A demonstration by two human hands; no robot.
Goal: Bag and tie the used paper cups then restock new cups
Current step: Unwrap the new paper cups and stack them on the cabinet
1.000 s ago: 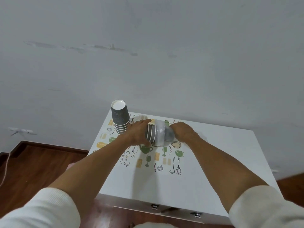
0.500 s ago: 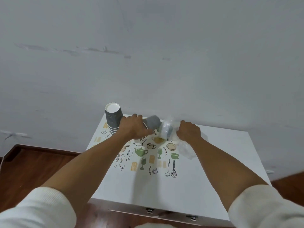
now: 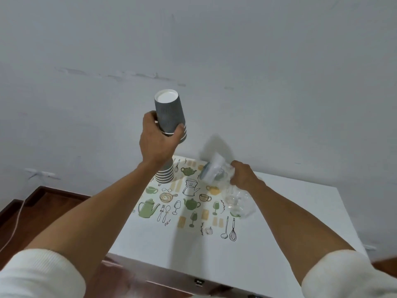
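Observation:
My left hand (image 3: 155, 143) is raised above the table, shut on a small nested stack of grey paper cups (image 3: 169, 114) held upside down, white base upward. Below it, partly hidden by my wrist, another upside-down stack of grey cups (image 3: 165, 174) stands at the table's far left corner. My right hand (image 3: 242, 175) grips a clear plastic bag (image 3: 214, 172) just above the tabletop; something grey shows blurred inside it, and the bag's loose end (image 3: 240, 204) trails onto the table.
The white table (image 3: 279, 222) has a printed kitchenware pattern (image 3: 184, 203) across its far left part. A grey wall stands right behind it. Dark wooden floor (image 3: 43, 203) and a white cable (image 3: 15, 222) lie to the left.
My left hand pulled a few cups out of the bag and lifted them high above the standing stack. My right hand kept the bag and drew it slightly right.

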